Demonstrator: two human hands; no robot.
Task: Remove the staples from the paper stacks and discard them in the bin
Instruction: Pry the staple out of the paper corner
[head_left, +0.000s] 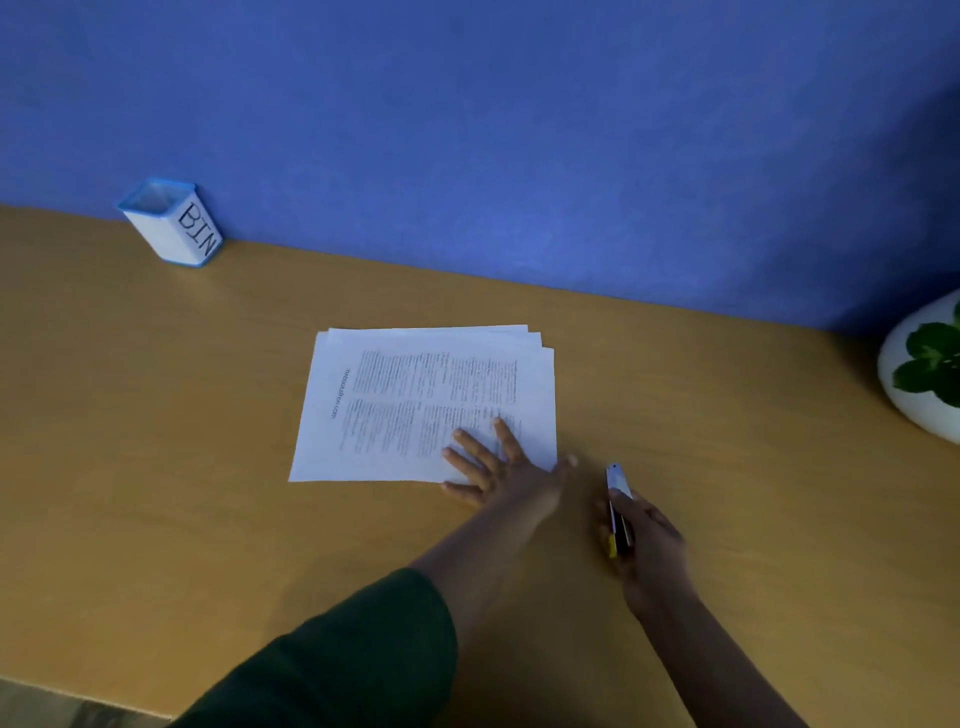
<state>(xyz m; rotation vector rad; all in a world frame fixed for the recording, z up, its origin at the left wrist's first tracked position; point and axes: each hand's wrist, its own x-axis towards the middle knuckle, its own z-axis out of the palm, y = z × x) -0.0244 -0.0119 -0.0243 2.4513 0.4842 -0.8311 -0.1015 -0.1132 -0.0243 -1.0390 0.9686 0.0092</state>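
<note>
Blue wall (519, 130) backs a tan wooden desk (156, 441), which we view from above. Near the middle of the desk lies a loosely squared stack of printed sheets (395, 400), its upper sheets fanned slightly at the far right corner. Our left hand (498, 462) rests flat on the stack's near right corner, fingers spread wide and straight, with the little finger touching the desk just off the paper's near edge. Our right hand (649, 540) lies on the desk just beside that corner, fingers curled round a slim white and yellow staple remover (618, 499) whose tip points toward the wall. We see no staple at this resolution. A small white container lettered BIN (176, 228) stands at the far left, against the wall. A white pot holding a green plant (924, 374) sits at the right edge.
</note>
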